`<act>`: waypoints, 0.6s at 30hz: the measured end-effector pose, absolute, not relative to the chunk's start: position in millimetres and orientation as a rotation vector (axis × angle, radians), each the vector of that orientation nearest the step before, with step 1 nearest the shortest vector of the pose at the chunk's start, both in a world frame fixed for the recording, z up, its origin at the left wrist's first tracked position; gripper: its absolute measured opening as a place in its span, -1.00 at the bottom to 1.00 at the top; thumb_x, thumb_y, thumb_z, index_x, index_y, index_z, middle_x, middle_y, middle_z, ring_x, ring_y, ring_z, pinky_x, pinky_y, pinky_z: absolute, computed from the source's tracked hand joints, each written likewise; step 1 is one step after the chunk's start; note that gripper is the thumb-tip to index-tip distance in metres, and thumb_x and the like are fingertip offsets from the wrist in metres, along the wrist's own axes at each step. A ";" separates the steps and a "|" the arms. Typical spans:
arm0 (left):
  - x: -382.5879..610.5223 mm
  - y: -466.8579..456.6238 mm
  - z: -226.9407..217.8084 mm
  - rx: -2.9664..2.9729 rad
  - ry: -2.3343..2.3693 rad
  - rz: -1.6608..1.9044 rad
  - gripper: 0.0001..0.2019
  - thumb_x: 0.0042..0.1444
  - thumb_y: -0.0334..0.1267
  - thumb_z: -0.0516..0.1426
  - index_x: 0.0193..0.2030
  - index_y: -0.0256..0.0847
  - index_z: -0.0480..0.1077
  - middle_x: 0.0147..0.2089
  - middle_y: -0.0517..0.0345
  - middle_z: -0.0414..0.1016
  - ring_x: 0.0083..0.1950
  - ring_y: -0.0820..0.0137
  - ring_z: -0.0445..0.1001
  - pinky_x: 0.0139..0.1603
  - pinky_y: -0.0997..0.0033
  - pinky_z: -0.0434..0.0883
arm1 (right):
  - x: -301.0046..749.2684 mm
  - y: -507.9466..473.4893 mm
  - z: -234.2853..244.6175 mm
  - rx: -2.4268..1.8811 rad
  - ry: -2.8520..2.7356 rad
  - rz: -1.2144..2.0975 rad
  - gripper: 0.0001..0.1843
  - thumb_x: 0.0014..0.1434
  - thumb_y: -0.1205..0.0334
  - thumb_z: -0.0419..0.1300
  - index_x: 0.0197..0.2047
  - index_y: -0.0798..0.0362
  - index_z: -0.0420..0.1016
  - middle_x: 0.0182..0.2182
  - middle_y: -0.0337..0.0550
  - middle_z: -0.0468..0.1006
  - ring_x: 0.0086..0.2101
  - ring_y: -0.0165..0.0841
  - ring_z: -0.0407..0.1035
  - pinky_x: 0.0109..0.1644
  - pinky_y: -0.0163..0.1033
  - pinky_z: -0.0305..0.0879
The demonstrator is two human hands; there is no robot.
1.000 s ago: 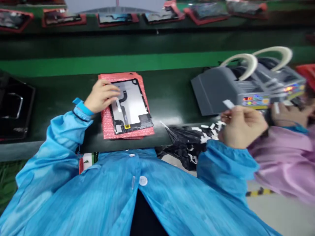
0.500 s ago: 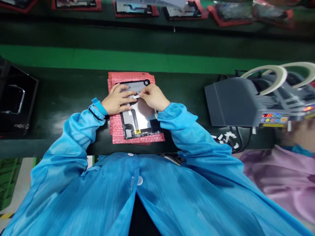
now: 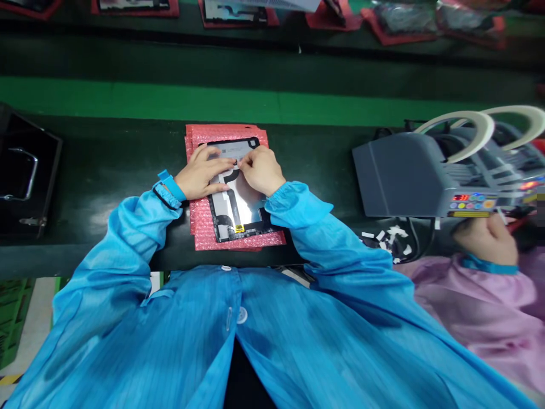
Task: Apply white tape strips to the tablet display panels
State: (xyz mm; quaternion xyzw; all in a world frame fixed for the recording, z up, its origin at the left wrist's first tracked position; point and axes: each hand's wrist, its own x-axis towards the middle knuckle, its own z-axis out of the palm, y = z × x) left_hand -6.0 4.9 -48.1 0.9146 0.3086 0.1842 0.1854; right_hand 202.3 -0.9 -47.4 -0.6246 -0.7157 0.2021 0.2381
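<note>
At twelve o'clock, display panel [image 3: 246,199] is lying on red wrap [image 3: 202,222]; left hand [image 3: 201,175] is resting splayed on it, right hand [image 3: 262,170] is pinching closed, contents hidden. Apparently fingertip placing; next needing steady pressure.

Flat rectangular display panel [image 3: 248,200], silver-grey, black-bordered: under the fingers [image 3: 218,165].
Thin ribbon cable [image 3: 234,205], black, with small yellow-edged tab [image 3: 239,229]: wearer's side of the fingers.
Bubble-wrap pouches [image 3: 203,224], pinkish red, dimpled: beneath fingers and panel.
Cloth smock [image 3: 179,341], bright blue, finely striped: nearest the wearer, below the fingers.
Boxy machine [image 3: 395,177], slate grey, with cream ring [image 3: 484,133]: right of the fingers.
</note>
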 end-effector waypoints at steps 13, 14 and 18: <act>-10.1 4.5 -39.3 2.615 1.036 0.433 -0.40 0.15 0.24 0.09 0.21 -0.04 0.39 0.36 -0.06 0.29 0.36 -0.09 0.10 0.35 -0.27 0.02 | 273.0 -42.7 -53.5 -1.576 -1.485 0.319 -0.72 0.10 0.01 0.26 -0.28 0.01 0.33 -0.35 -0.20 0.40 -0.29 -0.36 0.32 -0.13 -0.13 0.37; -9.5 2.0 -36.4 2.601 1.137 0.442 -0.35 0.12 0.27 0.10 0.25 -0.05 0.35 0.38 -0.08 0.24 0.38 -0.11 0.07 0.36 -0.28 -0.02 | 297.6 -57.7 -56.7 -1.575 -1.334 0.307 -0.69 0.09 -0.02 0.26 -0.31 0.01 0.32 -0.41 -0.25 0.37 -0.37 -0.41 0.30 -0.22 -0.20 0.36; -5.2 -8.8 -26.9 2.372 1.659 0.649 -0.05 0.01 0.33 0.14 0.41 -0.22 0.05 0.47 -0.24 -0.01 0.47 -0.21 -0.14 0.42 -0.31 -0.15 | 393.2 -128.3 -63.7 -1.702 -0.657 0.152 -0.66 0.10 -0.04 0.22 -0.45 0.02 0.25 -0.61 -0.39 0.23 -0.59 -0.51 0.15 -0.52 -0.37 0.15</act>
